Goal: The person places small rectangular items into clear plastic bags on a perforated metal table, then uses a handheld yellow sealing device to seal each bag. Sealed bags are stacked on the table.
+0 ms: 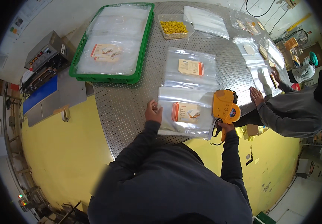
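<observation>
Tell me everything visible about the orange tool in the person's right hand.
The orange label gun is a plastic-looking hand tool with a rounded body and a dark handle below. The right hand grips the handle, holding it upright at the right edge of a clear plastic bag on the perforated metal table.

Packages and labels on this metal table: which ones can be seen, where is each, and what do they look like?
Near clear bag: under left hand, orange-and-cream rectangular label.
Second clear bag: just beyond it, similar label.
Green crate: far left, stacked clear bags.
Orange label gun: in right hand.
Clear tub: far edge, yellow pieces.
</observation>
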`<state>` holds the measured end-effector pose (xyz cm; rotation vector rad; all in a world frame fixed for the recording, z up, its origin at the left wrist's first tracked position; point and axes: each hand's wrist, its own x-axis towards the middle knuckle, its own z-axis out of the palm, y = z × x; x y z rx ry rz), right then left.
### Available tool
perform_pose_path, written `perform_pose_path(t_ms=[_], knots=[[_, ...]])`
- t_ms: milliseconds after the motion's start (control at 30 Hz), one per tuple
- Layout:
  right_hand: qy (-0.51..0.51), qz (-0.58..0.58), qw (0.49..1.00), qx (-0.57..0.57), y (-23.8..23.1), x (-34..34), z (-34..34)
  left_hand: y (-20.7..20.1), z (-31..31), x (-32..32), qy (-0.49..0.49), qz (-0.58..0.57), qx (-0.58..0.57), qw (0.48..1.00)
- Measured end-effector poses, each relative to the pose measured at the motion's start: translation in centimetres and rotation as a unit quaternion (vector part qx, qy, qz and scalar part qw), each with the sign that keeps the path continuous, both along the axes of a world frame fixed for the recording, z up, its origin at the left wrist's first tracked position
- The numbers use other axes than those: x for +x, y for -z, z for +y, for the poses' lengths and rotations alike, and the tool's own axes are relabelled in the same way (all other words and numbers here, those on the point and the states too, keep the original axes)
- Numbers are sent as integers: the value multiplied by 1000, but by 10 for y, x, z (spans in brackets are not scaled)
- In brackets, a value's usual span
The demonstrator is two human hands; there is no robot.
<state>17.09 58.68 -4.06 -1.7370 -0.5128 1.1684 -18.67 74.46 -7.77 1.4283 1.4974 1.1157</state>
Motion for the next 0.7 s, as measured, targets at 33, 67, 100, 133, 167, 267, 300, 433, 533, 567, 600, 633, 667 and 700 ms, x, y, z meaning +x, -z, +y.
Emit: perform_pose_path(t_ms=[33,67,100,133,167,267,300,433,533,567,600,633,667,700], knots=[[-25,-9,1000,8,0,6,1,-1,-8,2,-3,6,-2,1000],[-50,-16,998,19,-4,9,7,0,-12,1,-7,16,-13,1000],[-74,-23,997,29,-8,10,15,2,-16,0,-11,25,-25,999],[-85,-29,996,8,-3,17,23,3,-20,-2,-14,35,-37,999],[-97,-40,994,2,-5,17,33,6,-23,-4,-22,38,-25,999],[-114,-106,987,-28,-4,21,56,9,-34,-11,-35,32,-2,999],[-120,-92,988,-19,-7,21,63,3,-38,-10,-35,23,-2,999],[-104,34,994,-9,-23,2,85,27,-48,-19,-42,97,59,993],[-86,9,996,12,-23,-1,91,22,-52,-26,-34,52,39,997],[-76,59,993,62,-21,1,90,16,-53,-24,-37,16,20,999],[-103,-3,994,37,-27,3,91,9,-53,-22,-38,36,26,998],[-133,-58,989,7,-32,7,89,5,-51,-18,-26,23,22,999],[-122,-61,991,4,-28,14,84,5,-49,-17,-18,13,16,1000],[-115,-60,991,-4,-22,21,76,-3,-49,-13,-13,8,5,1000]])
